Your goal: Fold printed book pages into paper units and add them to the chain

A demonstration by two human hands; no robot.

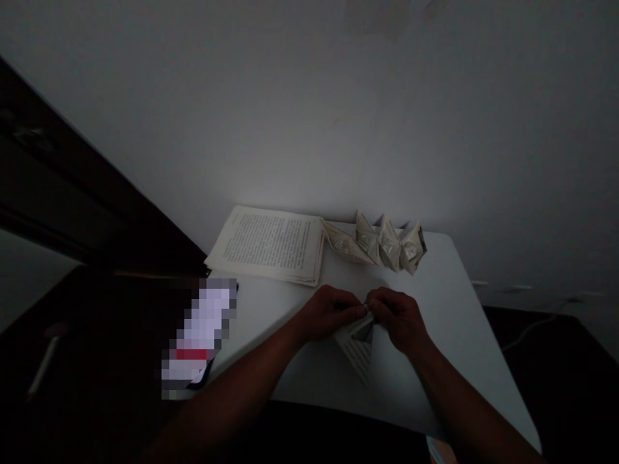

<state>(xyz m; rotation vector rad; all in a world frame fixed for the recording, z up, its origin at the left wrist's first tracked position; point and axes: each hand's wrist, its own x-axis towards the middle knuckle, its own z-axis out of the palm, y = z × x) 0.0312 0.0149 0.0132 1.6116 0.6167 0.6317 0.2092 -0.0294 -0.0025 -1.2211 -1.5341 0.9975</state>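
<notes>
Both of my hands meet over the front half of a small white table (pixel 454 309). My left hand (pixel 331 312) and my right hand (pixel 396 316) pinch the upper corner of a folded sheet of printed paper (pixel 358 351). The sheet has a triangular shape, with its point hanging down toward me and a dark opening between its layers. Fingers cover its top edge. Behind my hands, several folded paper boats (pixel 389 245) made of printed pages stand in a row near the wall.
A stack of loose printed pages (pixel 268 245) lies at the table's back left. A phone (pixel 200 338) with a blurred-out screen rests at the left edge. The wall (pixel 309 129) rises directly behind the table. Dark floor and a cable (pixel 527 332) are on the right.
</notes>
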